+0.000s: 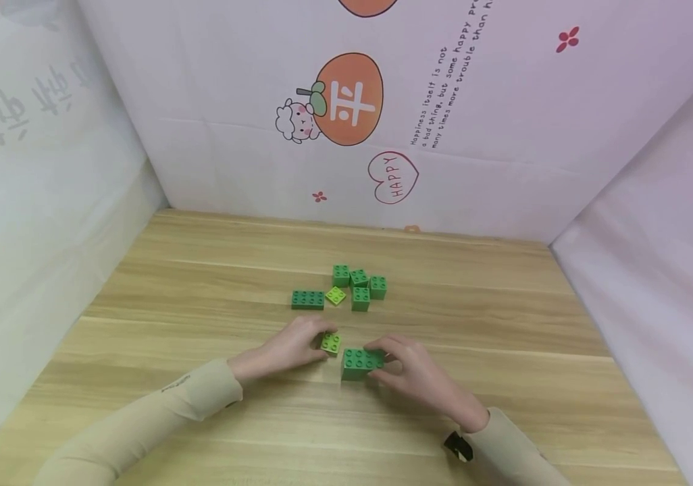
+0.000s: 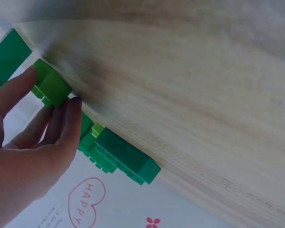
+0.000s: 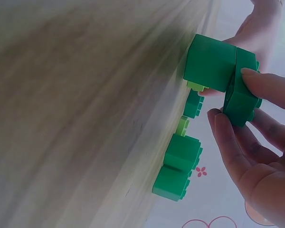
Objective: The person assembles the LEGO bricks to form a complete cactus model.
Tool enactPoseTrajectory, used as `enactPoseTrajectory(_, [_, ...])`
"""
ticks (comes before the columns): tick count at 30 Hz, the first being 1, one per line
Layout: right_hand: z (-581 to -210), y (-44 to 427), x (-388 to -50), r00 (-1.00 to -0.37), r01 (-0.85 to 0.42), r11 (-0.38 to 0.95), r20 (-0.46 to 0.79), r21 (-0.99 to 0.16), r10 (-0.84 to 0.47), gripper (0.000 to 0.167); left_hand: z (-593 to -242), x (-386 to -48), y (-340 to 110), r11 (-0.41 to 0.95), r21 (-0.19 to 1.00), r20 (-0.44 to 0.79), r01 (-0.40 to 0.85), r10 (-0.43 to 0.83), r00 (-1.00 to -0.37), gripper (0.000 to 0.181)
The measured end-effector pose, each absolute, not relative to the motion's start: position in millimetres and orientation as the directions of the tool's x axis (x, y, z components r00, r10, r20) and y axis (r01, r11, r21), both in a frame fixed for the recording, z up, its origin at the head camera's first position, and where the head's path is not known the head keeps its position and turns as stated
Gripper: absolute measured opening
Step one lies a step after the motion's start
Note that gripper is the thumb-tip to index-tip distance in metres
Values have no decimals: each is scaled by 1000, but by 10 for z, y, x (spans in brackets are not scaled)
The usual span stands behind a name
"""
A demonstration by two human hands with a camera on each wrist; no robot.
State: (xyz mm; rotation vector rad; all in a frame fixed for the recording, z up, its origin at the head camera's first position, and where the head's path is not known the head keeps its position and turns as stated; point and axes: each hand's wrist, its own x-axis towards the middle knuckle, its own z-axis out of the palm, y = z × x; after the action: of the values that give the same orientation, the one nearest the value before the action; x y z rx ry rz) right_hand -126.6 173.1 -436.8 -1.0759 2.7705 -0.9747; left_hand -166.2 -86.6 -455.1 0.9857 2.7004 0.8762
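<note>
Clearly, we have both hands occupied, thumbs and fingers parted only by what they grip. Left hand (image 1: 294,339) pinches a lime-green four-stud brick (image 1: 331,343) by its sides; we cannot tell whether it touches the counter (image 1: 249,432). Right hand (image 1: 417,375) grips a green eight-stud brick (image 3: 243,88), thin and glossy, seated over a taller plain-sided green block (image 3: 210,62) and overhanging it towards the palm. We note a narrow dark seam between the two layers.

This pair stands near mid-counter, just right of the lime brick, a slim gap between. Behind lie a dark green eight-stud brick (image 1: 308,300), a lime plate (image 1: 336,295) and four green four-stud bricks (image 1: 361,298), bunched close. We see wide wood grain to both sides; the back edge, along printed cloth (image 1: 231,169), sits well beyond the bunch.
</note>
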Motion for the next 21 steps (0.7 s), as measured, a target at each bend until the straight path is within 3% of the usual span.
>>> enactPoseTrajectory(21, [-4369, 1722, -1295, -772, -594, 574, 198, -564, -604, 38, -4505, -1671, -866, 594, 623, 96, 509, 588, -803, 35])
